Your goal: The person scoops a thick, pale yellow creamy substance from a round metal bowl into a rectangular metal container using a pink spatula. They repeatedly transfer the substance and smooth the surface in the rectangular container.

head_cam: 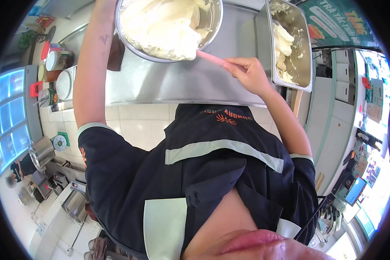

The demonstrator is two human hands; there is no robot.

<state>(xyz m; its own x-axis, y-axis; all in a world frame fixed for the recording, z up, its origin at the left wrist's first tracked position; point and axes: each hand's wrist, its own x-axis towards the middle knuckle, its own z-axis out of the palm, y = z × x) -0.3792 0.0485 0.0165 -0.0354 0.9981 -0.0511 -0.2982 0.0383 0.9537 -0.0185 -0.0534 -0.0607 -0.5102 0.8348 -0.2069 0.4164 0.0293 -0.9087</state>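
My right hand [248, 74] grips the pink handle of a spatula [209, 58]. The spatula's blade end is covered by a thick lump of pale cream [162, 31] at the near right side of a steel mixing bowl [214, 24]. The cream fills much of the bowl and rises over part of its near rim. My left forearm [92, 61] reaches forward along the bowl's left side, and the left hand is out of view past the top edge. Right of the bowl, a deep rectangular steel pan [299, 66] holds cream lumps and smears.
The bowl stands on a steel worktable [182, 84]. Brown cloth-like material [116, 53] lies beside my forearm. At left are lidded jars [59, 60] and a white round-topped device [64, 85]. A printed banner [339, 22] is beyond the pan. Another person [24, 167] is far left.
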